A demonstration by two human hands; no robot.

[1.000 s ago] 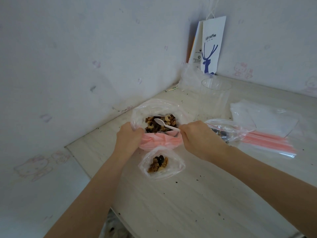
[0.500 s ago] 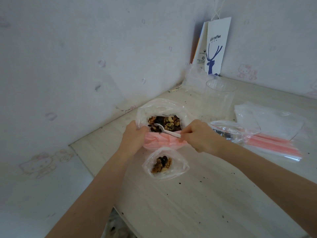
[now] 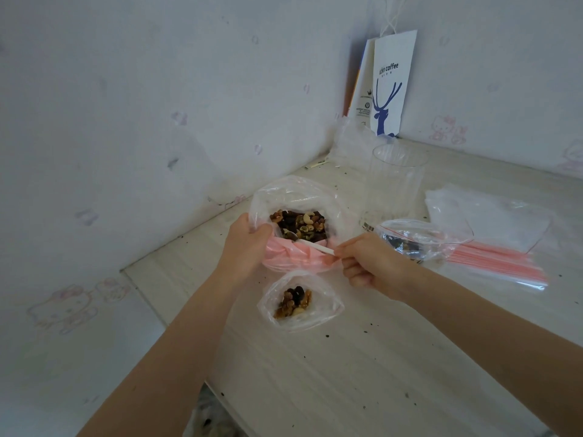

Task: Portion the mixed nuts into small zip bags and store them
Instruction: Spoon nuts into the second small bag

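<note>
The pale table (image 3: 362, 373) is filling the lower right of the frame. At centre the big bag of mixed nuts (image 3: 293, 193) is sitting open (pink fold at its near edge), with my left hand (image 3: 244, 244) gripping its rim. My right hand (image 3: 369, 263) is pinching the handle of the white plastic spoon (image 3: 315, 246), whose bowl is resting in the big bag. Just below, the small zip bag (image 3: 299, 320) is lying open, holding a few nuts.

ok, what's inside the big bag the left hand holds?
Mixed nuts and the bowl end of the white spoon, partly buried. The pink rolled rim hides how deep the nuts go.
</note>
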